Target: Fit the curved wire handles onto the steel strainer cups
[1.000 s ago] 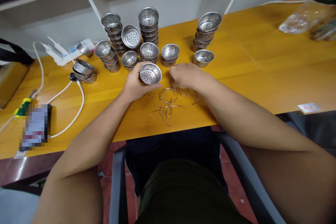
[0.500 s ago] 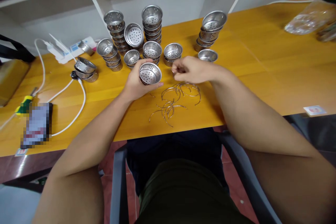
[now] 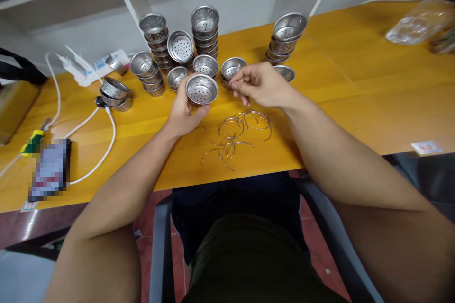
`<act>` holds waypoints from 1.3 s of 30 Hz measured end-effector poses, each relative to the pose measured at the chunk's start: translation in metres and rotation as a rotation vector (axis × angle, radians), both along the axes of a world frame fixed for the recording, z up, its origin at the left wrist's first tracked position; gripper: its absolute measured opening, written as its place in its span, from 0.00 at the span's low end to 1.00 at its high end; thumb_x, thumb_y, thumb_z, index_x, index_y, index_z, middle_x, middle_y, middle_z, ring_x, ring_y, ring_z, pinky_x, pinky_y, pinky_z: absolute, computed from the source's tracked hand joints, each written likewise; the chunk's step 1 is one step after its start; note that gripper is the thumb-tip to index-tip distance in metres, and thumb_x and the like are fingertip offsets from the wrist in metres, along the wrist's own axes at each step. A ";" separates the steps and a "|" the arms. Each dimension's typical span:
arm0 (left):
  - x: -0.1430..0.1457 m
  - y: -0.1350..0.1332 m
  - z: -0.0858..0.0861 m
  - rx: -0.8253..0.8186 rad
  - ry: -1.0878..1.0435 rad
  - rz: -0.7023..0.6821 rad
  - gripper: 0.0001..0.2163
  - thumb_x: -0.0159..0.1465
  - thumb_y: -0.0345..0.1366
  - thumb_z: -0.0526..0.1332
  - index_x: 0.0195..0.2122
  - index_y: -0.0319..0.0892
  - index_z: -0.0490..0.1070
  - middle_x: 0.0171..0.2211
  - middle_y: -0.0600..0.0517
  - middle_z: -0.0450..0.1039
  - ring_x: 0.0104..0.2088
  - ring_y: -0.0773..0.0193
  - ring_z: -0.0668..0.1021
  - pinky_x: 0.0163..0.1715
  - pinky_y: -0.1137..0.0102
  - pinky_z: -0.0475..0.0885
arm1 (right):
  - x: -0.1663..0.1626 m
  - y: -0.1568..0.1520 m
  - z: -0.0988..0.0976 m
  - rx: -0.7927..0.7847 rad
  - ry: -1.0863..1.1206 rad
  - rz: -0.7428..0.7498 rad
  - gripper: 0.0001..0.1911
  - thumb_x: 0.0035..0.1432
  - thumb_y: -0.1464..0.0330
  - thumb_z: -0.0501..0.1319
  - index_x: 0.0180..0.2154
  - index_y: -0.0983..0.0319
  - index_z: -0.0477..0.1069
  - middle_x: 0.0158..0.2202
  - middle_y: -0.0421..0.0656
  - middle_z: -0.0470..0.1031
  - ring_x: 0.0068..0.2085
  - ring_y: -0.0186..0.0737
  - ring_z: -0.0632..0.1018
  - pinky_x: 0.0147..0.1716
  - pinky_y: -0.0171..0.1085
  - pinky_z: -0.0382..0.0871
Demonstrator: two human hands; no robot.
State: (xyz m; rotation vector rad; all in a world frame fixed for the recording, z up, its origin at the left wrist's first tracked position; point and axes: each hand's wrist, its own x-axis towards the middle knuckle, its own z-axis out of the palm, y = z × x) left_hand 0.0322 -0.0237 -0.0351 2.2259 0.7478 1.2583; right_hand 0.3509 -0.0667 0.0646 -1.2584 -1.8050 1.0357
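Note:
My left hand (image 3: 185,112) grips a perforated metal cup (image 3: 202,90), its mouth tilted up toward me. To its right, my right hand (image 3: 261,84) is held in a pinch, thumb and forefinger together; whatever is between the fingertips is too small to make out. Just behind those fingertips stands a short stack of perforated cups (image 3: 233,68). Several curved thin wires (image 3: 227,144) lie loose on the table in front of both hands.
Stacks of perforated cups stand along the back, among them a tall stack (image 3: 205,26) and a right-hand stack (image 3: 286,40). A power strip (image 3: 94,70) with white cables, a screwdriver (image 3: 33,142) and a blurred-out dark-edged object (image 3: 50,170) lie at left. A plastic bag (image 3: 414,23) sits far right.
The cup in my left hand has risen slightly and tipped, and the thumb has shifted down its side. My right hand has lifted a little, its lower fingers loosening from a tighter curl.

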 end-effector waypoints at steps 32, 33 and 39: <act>0.013 -0.027 0.034 -0.077 -0.109 -0.251 0.45 0.67 0.66 0.91 0.77 0.52 0.80 0.70 0.42 0.91 0.68 0.42 0.94 0.75 0.44 0.90 | -0.023 0.000 -0.022 -0.081 0.316 0.276 0.18 0.68 0.59 0.88 0.42 0.57 0.82 0.27 0.36 0.80 0.25 0.32 0.73 0.22 0.34 0.66; 0.013 -0.027 0.034 -0.083 -0.113 -0.257 0.45 0.67 0.66 0.91 0.77 0.53 0.80 0.70 0.42 0.91 0.67 0.42 0.95 0.74 0.45 0.91 | -0.024 0.000 -0.022 -0.089 0.353 0.284 0.21 0.67 0.56 0.89 0.43 0.58 0.83 0.27 0.36 0.80 0.25 0.32 0.73 0.22 0.35 0.66; 0.013 -0.021 0.031 -0.046 -0.097 -0.194 0.50 0.64 0.70 0.91 0.78 0.53 0.78 0.74 0.41 0.87 0.69 0.42 0.93 0.69 0.48 0.93 | -0.009 0.014 -0.025 -0.072 0.379 0.164 0.22 0.66 0.56 0.92 0.44 0.60 0.85 0.29 0.42 0.84 0.23 0.32 0.74 0.20 0.37 0.64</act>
